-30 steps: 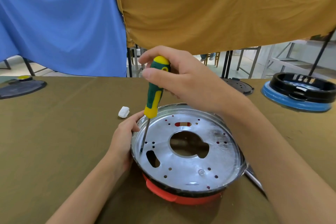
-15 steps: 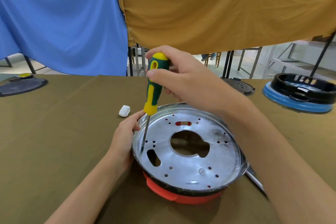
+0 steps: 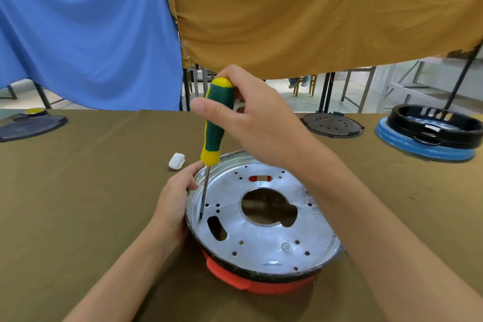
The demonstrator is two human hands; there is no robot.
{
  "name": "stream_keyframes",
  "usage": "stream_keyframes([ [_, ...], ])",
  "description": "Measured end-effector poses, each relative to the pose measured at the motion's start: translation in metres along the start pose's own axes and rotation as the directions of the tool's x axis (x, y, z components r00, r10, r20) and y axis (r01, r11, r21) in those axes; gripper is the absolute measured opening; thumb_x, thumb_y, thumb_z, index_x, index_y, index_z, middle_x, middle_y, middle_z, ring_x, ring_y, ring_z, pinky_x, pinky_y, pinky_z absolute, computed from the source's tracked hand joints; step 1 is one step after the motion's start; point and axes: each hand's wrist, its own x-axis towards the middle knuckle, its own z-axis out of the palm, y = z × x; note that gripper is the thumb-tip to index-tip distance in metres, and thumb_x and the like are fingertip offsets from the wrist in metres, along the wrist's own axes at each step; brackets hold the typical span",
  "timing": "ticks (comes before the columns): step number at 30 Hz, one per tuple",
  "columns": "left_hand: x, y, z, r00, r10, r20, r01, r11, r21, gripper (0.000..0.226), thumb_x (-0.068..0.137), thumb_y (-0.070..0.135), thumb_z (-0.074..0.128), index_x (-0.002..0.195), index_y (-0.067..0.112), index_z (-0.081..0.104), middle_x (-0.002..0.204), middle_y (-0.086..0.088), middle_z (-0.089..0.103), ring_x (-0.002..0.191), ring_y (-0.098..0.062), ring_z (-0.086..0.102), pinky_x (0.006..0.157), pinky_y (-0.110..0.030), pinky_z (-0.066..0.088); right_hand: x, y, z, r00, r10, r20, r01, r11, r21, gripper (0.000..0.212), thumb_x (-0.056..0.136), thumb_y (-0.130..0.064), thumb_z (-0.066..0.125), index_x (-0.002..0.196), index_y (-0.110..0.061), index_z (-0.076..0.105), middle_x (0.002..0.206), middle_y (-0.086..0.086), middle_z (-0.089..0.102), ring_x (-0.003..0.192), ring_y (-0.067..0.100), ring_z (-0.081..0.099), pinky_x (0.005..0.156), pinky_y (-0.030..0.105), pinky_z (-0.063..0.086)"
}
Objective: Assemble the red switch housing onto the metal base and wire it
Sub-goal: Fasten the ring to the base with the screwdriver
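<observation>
Now, base: metal base [image 3: 264, 230] sits lower centre, on the red housing [image 3: 251, 283].
Grip: right hand [image 3: 251, 117] wraps the screwdriver [image 3: 215, 123]; left hand [image 3: 173, 201] clasps the rim.
Handling: probably stiff, light, slippery; best steadied by the rim.
Nearby: white plug [image 3: 177, 161] left; dark lids further back, none obstructing.
</observation>
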Motion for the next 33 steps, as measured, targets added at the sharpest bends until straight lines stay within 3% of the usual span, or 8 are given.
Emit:
stream_keyframes([
  [4, 0.0, 0.0, 0.001, 1.0, -0.015, 0.012, 0.015, 1.0, -0.014, 0.061, 0.045, 0.034, 0.068, 0.103, 0.028, 0.05, 0.105, -0.003, 0.033, 0.088, -0.028, 0.032, 0.08, -0.044, 0.034, -0.001, 0.003, -0.012, 0.981, 0.01, 0.195, -0.045, 0.984, 0.175, 0.032, 0.097, -0.024, 0.061, 0.128, -0.019, 0.052, 0.101, 0.009, 0.059, 0.063, 0.01, 0.057, 0.056, 0.027, 0.053],
  [9, 0.0, 0.0, 0.003, 1.0, -0.024, -0.006, 0.024, 0.999, -0.027, 0.059, 0.043, 0.033, 0.068, 0.099, 0.029, 0.051, 0.096, -0.004, 0.023, 0.076, -0.029, 0.028, 0.072, -0.041, 0.033, 0.001, 0.002, -0.004, 0.999, 0.009, 0.043, -0.013, 0.997, 0.081, 0.027, 0.087, -0.029, 0.073, 0.101, -0.012, 0.057, 0.096, 0.008, 0.065, 0.075, 0.014, 0.059, 0.069, 0.036, 0.05],
  [12, -0.005, 0.002, 0.006, 1.0, -0.011, -0.013, 0.01, 0.999, -0.05, 0.015, 0.056, 0.024, 0.062, 0.066, 0.019, 0.053, 0.071, -0.001, 0.021, 0.05, -0.016, 0.032, 0.054, -0.03, 0.035, -0.001, -0.001, 0.006, 0.999, 0.019, -0.05, -0.017, 0.999, 0.039, 0.042, 0.084, -0.039, 0.076, 0.096, -0.009, 0.049, 0.084, 0.011, 0.061, 0.066, 0.013, 0.052, 0.068, 0.037, 0.052],
  [15, 0.001, -0.002, 0.003, 1.0, 0.018, -0.002, -0.018, 1.0, 0.0, 0.036, 0.074, 0.011, 0.048, 0.04, 0.023, 0.039, 0.046, 0.008, 0.03, 0.036, -0.011, 0.031, 0.038, -0.019, 0.032, -0.003, -0.004, 0.013, 0.995, -0.009, -0.098, 0.01, 1.0, 0.015, 0.046, 0.086, -0.041, 0.073, 0.096, -0.009, 0.043, 0.072, 0.004, 0.051, 0.057, 0.007, 0.042, 0.058, 0.032, 0.048],
  [18, 0.001, -0.002, 0.002, 1.0, 0.018, -0.011, -0.018, 1.0, -0.007, 0.009, 0.062, 0.02, 0.055, 0.069, 0.013, 0.055, 0.066, -0.002, 0.043, 0.051, -0.015, 0.036, 0.055, -0.026, 0.038, -0.003, -0.005, 0.009, 0.999, -0.008, -0.053, 0.008, 1.0, 0.002, 0.042, 0.088, -0.043, 0.07, 0.099, -0.01, 0.046, 0.074, 0.002, 0.05, 0.058, 0.008, 0.043, 0.057, 0.024, 0.044],
  [21, 0.005, -0.005, -0.003, 1.0, 0.01, 0.012, -0.01, 1.0, 0.009, 0.039, 0.054, 0.022, 0.057, 0.088, 0.016, 0.074, 0.086, -0.007, 0.051, 0.064, -0.02, 0.045, 0.07, -0.038, 0.04, -0.002, -0.004, -0.005, 0.995, 0.005, 0.096, -0.012, 0.997, 0.072, 0.031, 0.095, -0.036, 0.063, 0.117, -0.016, 0.054, 0.091, 0.007, 0.057, 0.068, 0.01, 0.053, 0.062, 0.025, 0.048],
  [29, 0.007, -0.005, -0.005, 0.999, 0.023, 0.024, -0.023, 1.0, -0.003, 0.046, 0.045, 0.023, 0.058, 0.09, 0.019, 0.065, 0.095, -0.005, 0.05, 0.079, -0.028, 0.04, 0.078, -0.044, 0.037, 0.001, -0.003, 0.002, 0.999, -0.02, 0.034, 0.018, 0.998, 0.058, 0.022, 0.093, -0.028, 0.066, 0.109, -0.015, 0.057, 0.085, 0.001, 0.058, 0.075, 0.014, 0.058, 0.067, 0.026, 0.051],
  [33, 0.009, -0.007, -0.005, 1.0, 0.03, -0.006, -0.03, 1.0, 0.002, 0.031, 0.048, 0.026, 0.061, 0.053, 0.018, 0.031, 0.095, 0.001, 0.043, 0.078, -0.025, 0.033, 0.071, -0.039, 0.032, -0.003, -0.004, 0.013, 0.994, -0.031, -0.102, 0.023, 0.997, -0.08, 0.031, 0.089, -0.045, 0.068, 0.098, -0.018, 0.054, 0.069, -0.006, 0.053, 0.06, 0.007, 0.048, 0.058, 0.018, 0.039],
])
